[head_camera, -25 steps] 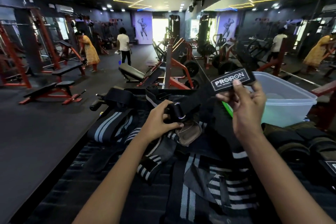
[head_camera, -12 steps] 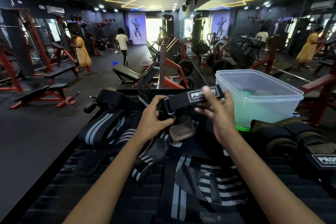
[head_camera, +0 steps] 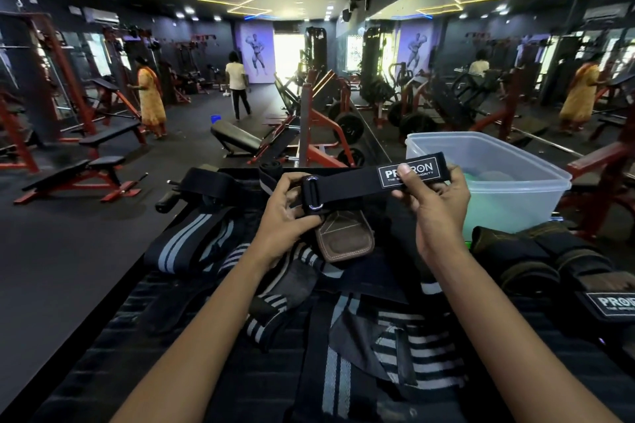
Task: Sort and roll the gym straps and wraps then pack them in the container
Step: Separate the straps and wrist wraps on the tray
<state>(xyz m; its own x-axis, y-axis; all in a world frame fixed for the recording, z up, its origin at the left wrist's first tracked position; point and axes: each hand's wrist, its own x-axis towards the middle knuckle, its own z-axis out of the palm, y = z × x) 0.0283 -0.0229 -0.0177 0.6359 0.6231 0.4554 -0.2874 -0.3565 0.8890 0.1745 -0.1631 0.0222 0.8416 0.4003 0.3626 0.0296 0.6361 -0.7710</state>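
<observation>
A black strap (head_camera: 360, 184) stretches level between both hands: the left hand (head_camera: 287, 213) pinches its metal ring end, the right hand (head_camera: 434, 203) pinches its labelled end. Just beyond the right grip stands the plastic container (head_camera: 536, 178).

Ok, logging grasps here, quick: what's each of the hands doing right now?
Left hand: grips the black strap at its metal ring end.
Right hand: pinches the same strap at its labelled end.
</observation>
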